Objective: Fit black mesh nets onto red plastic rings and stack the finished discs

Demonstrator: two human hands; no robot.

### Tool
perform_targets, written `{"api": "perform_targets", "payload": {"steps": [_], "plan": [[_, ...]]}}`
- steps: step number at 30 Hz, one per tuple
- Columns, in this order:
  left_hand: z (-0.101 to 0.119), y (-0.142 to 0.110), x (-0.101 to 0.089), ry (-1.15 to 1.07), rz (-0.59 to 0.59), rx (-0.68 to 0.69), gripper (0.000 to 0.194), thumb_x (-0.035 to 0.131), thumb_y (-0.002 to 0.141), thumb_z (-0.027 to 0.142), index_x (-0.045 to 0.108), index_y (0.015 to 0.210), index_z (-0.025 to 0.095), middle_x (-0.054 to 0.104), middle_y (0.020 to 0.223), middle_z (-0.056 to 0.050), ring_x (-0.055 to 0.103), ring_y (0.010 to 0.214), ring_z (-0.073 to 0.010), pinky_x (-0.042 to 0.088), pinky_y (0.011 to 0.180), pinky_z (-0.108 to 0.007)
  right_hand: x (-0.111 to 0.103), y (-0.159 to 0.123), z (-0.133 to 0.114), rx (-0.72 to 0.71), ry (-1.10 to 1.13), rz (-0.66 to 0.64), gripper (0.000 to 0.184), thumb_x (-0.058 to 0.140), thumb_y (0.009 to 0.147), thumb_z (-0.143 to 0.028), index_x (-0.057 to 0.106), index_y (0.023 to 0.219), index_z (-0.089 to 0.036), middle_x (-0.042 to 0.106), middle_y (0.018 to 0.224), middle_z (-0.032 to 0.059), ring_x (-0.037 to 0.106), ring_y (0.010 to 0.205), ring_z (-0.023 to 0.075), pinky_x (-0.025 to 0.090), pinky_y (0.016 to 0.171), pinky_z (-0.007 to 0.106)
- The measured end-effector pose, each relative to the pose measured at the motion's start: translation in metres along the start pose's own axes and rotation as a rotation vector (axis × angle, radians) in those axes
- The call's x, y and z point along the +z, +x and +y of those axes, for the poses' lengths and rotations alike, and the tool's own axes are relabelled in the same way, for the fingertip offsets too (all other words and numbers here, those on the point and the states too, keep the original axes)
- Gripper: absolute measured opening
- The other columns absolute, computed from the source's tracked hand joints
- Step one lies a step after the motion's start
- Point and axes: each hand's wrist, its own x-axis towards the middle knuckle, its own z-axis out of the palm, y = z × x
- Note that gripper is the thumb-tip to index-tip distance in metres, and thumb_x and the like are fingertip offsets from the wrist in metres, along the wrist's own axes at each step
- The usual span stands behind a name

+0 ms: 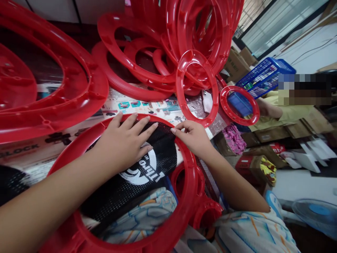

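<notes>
A large red plastic ring (191,196) lies in front of me, partly over my lap. Black mesh fabric (167,154) with white printed lettering stretches across its opening. My left hand (123,142) rests on the mesh near the ring's far edge, palm down and fingers spread. At the upper right of the ring, my right hand (193,137) pinches the mesh's edge between thumb and index finger, against the rim. My left palm hides part of the print.
Red rings (137,66) are heaped behind the work, with larger ones (97,88) at left. Smaller red rings (207,214) sit by my right side. To the right are a person in yellow (292,109), a blue basket (265,77), cartons (279,131) and a fan (316,211).
</notes>
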Motion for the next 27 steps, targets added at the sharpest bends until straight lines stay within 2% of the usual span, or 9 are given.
{"api": "perform_targets", "payload": {"steps": [5,9,14,27], "plan": [[0.0003,-0.0002,0.0011,-0.002,0.003,0.002,0.061,0.039,0.093,0.045,0.036,0.148,0.018,0.043,0.15,-0.017,0.04,0.133,-0.0451,0.027,0.108,-0.065,-0.0007,0.0029,0.0028,0.089,-0.065,-0.048,0.022,0.062,0.084,-0.03,0.063,0.066,-0.017,0.056,0.058,-0.0019,0.047,0.056,0.0111,0.037,0.059,0.027],[-0.0004,-0.0005,0.0016,-0.013,-0.003,0.0,0.061,0.039,0.093,0.045,0.035,0.148,0.017,0.043,0.15,-0.018,0.039,0.134,-0.0452,0.027,0.108,-0.064,0.0001,0.0051,0.0022,0.113,-0.106,-0.073,0.022,0.06,0.085,-0.028,0.061,0.066,-0.018,0.056,0.057,-0.0018,0.047,0.054,0.0111,0.036,0.057,0.027],[-0.0005,-0.0012,0.0017,-0.029,-0.024,-0.005,0.061,0.038,0.094,0.045,0.034,0.148,0.017,0.041,0.151,-0.018,0.038,0.135,-0.0458,0.026,0.109,-0.064,0.0008,0.0066,0.0037,0.115,-0.127,-0.098,0.02,0.059,0.085,-0.029,0.062,0.069,-0.017,0.06,0.062,0.0002,0.051,0.058,0.0124,0.036,0.058,0.027],[0.0003,-0.0012,0.0027,-0.033,-0.022,-0.007,0.062,0.039,0.093,0.045,0.034,0.149,0.018,0.041,0.151,-0.018,0.038,0.135,-0.0458,0.025,0.109,-0.065,0.0012,0.0068,0.0053,0.086,-0.204,-0.093,0.024,0.059,0.086,-0.031,0.062,0.068,-0.017,0.059,0.061,0.0004,0.051,0.06,0.0127,0.035,0.06,0.027]]}}
